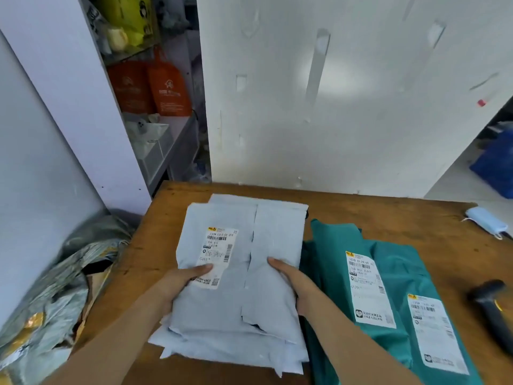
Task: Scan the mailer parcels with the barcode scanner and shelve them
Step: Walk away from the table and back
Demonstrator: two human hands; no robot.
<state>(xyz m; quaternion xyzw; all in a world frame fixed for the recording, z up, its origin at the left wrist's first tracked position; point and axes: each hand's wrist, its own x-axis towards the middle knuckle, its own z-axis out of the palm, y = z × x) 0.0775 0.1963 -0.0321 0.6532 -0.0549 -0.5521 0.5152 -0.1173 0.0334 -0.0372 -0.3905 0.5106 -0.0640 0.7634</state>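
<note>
A stack of pale grey mailer parcels lies in the middle of the wooden table, the top one showing a white shipping label. My left hand grips the stack's left edge, its thumb on the label. My right hand grips the right edge, thumb on top. Just to the right lie teal mailer parcels with white labels. A black barcode scanner rests on the table at the far right, apart from both hands.
A blue face mask lies at the table's back right. A heap of crumpled bags and cardboard sits on the floor to the left. A shelf with orange bags stands behind left. A white wall backs the table.
</note>
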